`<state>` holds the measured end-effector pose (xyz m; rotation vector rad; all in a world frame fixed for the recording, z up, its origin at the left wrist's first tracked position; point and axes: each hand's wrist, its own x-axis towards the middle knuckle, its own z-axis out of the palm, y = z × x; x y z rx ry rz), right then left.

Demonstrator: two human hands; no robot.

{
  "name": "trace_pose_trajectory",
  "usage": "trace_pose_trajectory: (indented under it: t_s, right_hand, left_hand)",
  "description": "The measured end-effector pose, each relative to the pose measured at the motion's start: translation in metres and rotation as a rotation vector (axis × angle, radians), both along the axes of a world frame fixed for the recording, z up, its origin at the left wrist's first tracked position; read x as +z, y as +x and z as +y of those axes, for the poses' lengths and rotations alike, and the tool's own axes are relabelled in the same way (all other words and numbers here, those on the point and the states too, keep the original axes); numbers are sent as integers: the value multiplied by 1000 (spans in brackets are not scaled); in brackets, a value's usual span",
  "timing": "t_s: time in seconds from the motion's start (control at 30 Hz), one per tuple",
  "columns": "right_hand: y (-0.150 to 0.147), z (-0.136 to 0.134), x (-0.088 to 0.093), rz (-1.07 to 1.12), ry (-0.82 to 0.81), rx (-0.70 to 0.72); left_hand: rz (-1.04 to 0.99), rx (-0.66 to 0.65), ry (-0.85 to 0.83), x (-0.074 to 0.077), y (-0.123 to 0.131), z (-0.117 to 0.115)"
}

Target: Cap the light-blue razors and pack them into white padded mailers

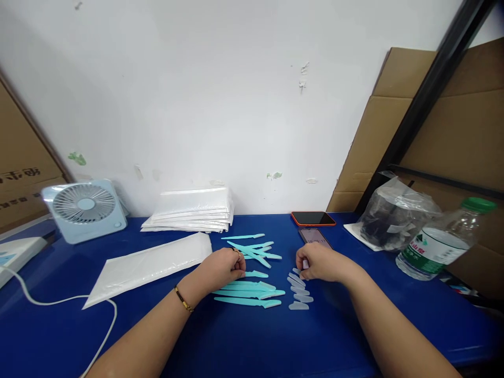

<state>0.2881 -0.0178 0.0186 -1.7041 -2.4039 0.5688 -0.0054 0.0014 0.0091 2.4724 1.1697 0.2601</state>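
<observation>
- One view only, from the head: both hands sit low on the blue table point(252, 341), near each other but apart.
- Left hand point(226, 266) is curled closed, knuckles up, just above a near row of teal razors point(248, 293). Its fingertips meet one more teal piece, but I cannot tell whether they grip it.
- Right hand point(319, 262) has its fingers bunched, seemingly pinching a pale cap point(305, 264) at the head of a line of clear caps point(298, 291).
- Risk, as I judge it: the caps are small, light and nearly see-through, so a forearm sweep could scatter them. The loose razors point(254, 249) farther back overlap and could snag one another.
- Counts:
  - about four razors in the near row, one at the left fingertips, roughly six in the far heap
  - about six caps
  - two phones, an orange-edged phone point(313, 218) and a second phone point(315, 237)
  - one fan point(84, 210)
  - one water bottle point(437, 241)
  - one stack of white mailers point(191, 210)
</observation>
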Motion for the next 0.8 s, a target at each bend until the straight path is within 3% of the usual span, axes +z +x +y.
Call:
trace_pose_trajectory:
  t_s: [0.2, 0.4, 0.5, 0.8]
  right_hand:
    - [-17, 3, -7, 184, 76, 5]
    - [-43, 4, 0, 975, 20, -144]
    - [-55, 2, -1, 1222, -40, -215]
    - [-64, 3, -12, 1293, -83, -181]
  left_hand:
    - [-64, 87, 25, -7, 1, 4]
    - [-343, 160, -102, -7, 4, 7]
    - [-405, 178, -137, -4, 7, 5]
    - [-435, 186, -138, -5, 8, 5]
